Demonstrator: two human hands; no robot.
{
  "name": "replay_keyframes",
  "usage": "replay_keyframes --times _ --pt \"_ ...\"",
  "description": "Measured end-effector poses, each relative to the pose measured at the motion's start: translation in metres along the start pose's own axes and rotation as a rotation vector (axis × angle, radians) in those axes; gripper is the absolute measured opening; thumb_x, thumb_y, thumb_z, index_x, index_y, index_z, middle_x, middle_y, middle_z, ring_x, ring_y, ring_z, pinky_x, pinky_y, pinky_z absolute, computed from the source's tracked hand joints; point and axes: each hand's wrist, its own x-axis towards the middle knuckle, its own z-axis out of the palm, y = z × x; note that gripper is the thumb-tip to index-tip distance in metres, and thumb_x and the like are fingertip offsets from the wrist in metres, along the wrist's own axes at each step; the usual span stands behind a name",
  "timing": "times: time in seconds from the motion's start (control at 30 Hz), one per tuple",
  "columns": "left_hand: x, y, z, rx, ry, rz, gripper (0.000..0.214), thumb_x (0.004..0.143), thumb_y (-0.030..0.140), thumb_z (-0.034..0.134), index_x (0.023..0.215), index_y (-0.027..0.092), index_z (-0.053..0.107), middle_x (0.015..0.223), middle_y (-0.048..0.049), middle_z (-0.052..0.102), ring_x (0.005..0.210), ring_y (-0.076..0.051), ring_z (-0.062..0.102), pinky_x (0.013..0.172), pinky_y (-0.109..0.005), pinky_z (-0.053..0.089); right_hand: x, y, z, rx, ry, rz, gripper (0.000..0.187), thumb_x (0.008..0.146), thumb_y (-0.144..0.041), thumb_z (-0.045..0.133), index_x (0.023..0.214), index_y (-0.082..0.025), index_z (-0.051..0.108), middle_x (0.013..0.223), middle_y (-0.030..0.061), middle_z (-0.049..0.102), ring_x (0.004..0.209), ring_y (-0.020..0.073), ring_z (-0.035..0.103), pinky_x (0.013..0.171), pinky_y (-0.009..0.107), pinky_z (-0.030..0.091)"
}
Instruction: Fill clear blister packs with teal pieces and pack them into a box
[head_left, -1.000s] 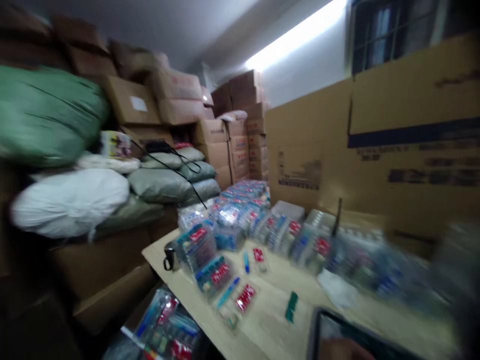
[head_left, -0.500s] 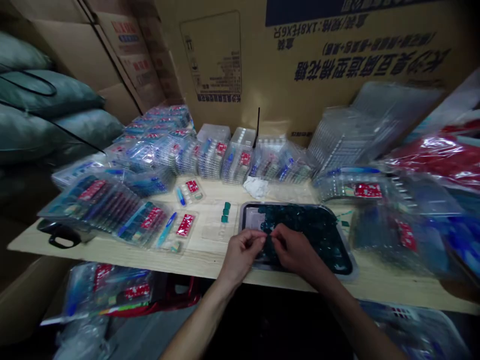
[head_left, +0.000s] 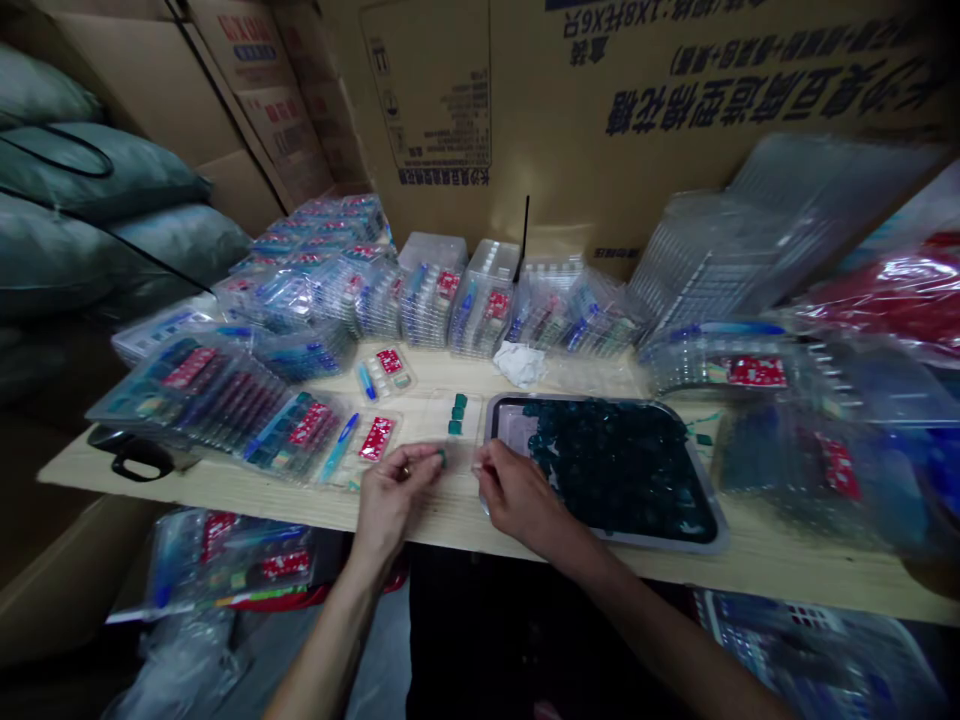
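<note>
Since leaving the black tray (head_left: 660, 541), the left hand (head_left: 394, 495) pinches a green piece (head_left: 442, 457); the right hand's (head_left: 517, 490) grip, pressed together, hides any contents.

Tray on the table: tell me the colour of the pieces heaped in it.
The pieces are dark teal green; the head view shows them best.
</note>
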Motion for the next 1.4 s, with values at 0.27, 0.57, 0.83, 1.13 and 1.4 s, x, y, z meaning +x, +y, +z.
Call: replay_keyframes --times 0.27,0.57,0.83,1.13,1.4 --pt "0.083 -0.025 -0.008 0.678 -0.421 0.614 0.021 0.087 0.015 0.057 0.092 0.020 0.077 0.087 -0.0061 0.068 0.077 -0.015 0.064 0.069 -0.024 0.047 -0.023 -0.004 0.035 -0.411 -0.178 -0.252 0.036 0.082 -0.002 0.053 0.115 -0.007 0.064 0.139 0.0193 0.056 0.126 0.0290 0.051 0.107 0.041 0.040" --pt "0.105 -0.031 -0.013 0.723 -0.498 0.684 0.023 0.091 0.020 0.054 0.094 0.019 0.078 0.089 -0.0070 0.071 0.078 -0.015 0.067 0.069 -0.023 0.050 -0.020 -0.004 0.034 -0.424 -0.265 -0.218 0.040 0.091 -0.007 0.048 0.128 -0.001 0.060 0.149 0.0236 0.047 0.136 0.0305 0.047 0.115 0.044 0.037" --pt "0.096 -0.042 -0.015 0.721 -0.496 0.655 0.026 0.095 0.031 0.054 0.096 0.023 0.078 0.095 -0.0070 0.072 0.083 -0.017 0.069 0.072 -0.026 0.053 -0.019 -0.003 0.033 -0.418 -0.182 -0.244 0.031 0.093 -0.007 0.047 0.120 -0.004 0.062 0.143 0.0216 0.051 0.130 0.0285 0.050 0.112 0.041 0.038" --pt "0.069 -0.058 0.013 0.779 -0.045 0.715 0.021 0.095 0.031 0.053 0.087 0.018 0.068 0.091 -0.0070 0.071 0.083 -0.018 0.068 0.073 -0.027 0.054 -0.028 0.008 -0.007 -0.350 -0.018 -0.241 0.020 0.086 -0.006 0.053 0.102 -0.013 0.064 0.106 0.0118 0.064 0.099 0.0239 0.054 0.092 0.039 0.043" --pt "0.054 -0.029 0.021 0.903 -0.054 0.762 0.029 0.092 0.021 0.048 0.108 0.019 0.072 0.117 -0.0127 0.066 0.090 -0.022 0.065 0.075 -0.032 0.053 -0.045 0.079 -0.072 -0.367 0.295 0.132 0.034 0.086 -0.002 0.046 0.111 -0.015 0.066 0.111 0.0116 0.067 0.103 0.0239 0.059 0.091 0.037 0.040"
